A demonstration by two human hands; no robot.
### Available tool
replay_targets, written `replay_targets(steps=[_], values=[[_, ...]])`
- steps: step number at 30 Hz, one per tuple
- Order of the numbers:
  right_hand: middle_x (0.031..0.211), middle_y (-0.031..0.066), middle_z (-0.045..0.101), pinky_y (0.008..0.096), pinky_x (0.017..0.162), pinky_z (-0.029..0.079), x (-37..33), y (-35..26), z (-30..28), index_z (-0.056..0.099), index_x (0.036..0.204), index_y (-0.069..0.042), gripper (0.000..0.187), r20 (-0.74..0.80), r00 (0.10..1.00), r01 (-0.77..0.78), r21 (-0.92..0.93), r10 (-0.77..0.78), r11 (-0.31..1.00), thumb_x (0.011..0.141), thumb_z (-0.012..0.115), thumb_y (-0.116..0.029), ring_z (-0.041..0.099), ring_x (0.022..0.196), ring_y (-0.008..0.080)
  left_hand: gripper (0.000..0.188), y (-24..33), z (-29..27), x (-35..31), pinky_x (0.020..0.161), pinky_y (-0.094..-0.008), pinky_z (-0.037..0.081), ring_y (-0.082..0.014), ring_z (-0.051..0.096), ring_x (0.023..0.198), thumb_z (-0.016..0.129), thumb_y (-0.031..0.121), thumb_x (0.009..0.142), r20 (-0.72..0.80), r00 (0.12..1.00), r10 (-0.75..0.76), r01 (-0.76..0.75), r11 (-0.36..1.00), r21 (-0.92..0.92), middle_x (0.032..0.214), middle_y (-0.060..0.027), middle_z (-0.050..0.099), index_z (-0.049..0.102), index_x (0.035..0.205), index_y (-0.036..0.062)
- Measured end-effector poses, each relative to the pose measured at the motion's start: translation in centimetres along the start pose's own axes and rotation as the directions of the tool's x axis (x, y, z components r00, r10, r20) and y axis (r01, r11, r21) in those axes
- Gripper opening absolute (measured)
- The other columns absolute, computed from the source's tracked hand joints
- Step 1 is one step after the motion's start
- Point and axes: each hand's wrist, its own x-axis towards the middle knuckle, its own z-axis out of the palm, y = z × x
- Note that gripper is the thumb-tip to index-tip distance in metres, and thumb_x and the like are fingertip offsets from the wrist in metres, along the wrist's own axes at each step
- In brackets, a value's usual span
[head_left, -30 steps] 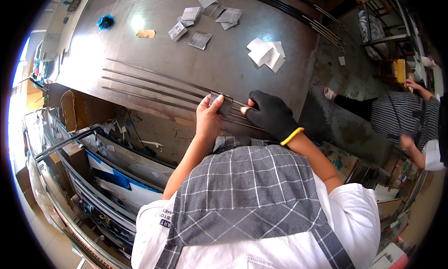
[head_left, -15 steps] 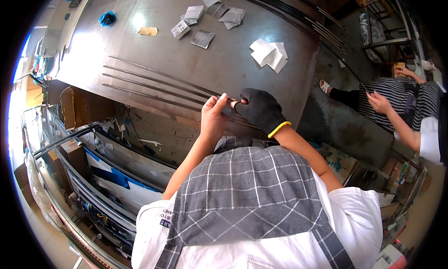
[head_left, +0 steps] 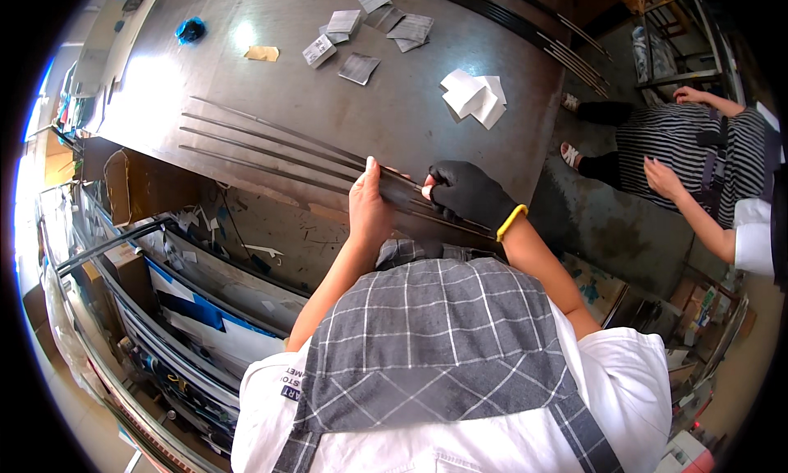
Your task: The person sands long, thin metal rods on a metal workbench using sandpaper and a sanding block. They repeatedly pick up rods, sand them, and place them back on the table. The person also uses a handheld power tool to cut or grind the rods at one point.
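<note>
Several thin dark strips (head_left: 271, 126) lie side by side along the near edge of the metal table (head_left: 246, 79), their far ends toward the left. My bare left hand (head_left: 369, 209) is closed around the strips, thumb pointing up and lying over them. Just to its right is my right hand (head_left: 469, 194), in a black glove with a yellow cuff. Its fingers are curled, the bare thumb and fingertips pinching at the same strips, whose ends reach beneath the glove to the right. The fingers' undersides are hidden.
White paper pieces (head_left: 476, 95), grey square pieces (head_left: 359, 68) and a blue crumpled item (head_left: 190, 31) lie on the table. Long dark strips (head_left: 492, 22) lie at the far right. A co-worker in a striped apron (head_left: 669, 161) stands right; racks (head_left: 189, 284) stand lower left.
My right hand has slid right and slightly nearer me along the strips, away from my left. The left thumb now points up. The co-worker's far hand moved, and the long strip near them is gone.
</note>
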Motion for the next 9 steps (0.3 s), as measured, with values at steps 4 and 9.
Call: replay_targets(steps=[4,9], values=[[0.074,0.0104,0.063,0.0322,0.062,0.048,-2.0,-0.4,-0.1,0.062,0.089,0.000,0.017,-0.071,0.997,-0.021,-0.073,0.016,0.997,0.084,0.068,-0.015,0.061,0.068,0.0156,0.045,1.4,-1.0,-0.2,0.076,-0.0295,0.052,-0.0174,0.064,0.087,0.042,0.042,0.103,-0.060,0.994,0.089,-0.072,0.966,0.250,0.100,-0.0108,0.067,0.061,0.105,0.0012],[0.086,0.0174,0.066,0.0398,0.071,0.051,-2.8,-1.1,0.8,0.063,0.095,-0.003,0.029,-0.255,0.958,0.065,-0.264,-0.134,0.962,0.079,0.072,-0.025,0.067,0.080,0.0288,0.052,2.0,-1.9,-2.2,0.103,-0.0413,0.040,-0.0240,0.049,0.128,0.046,0.044,0.101,-0.085,0.996,0.003,0.007,0.994,0.110,0.135,-0.0071,0.052,0.045,0.137,0.0079]])
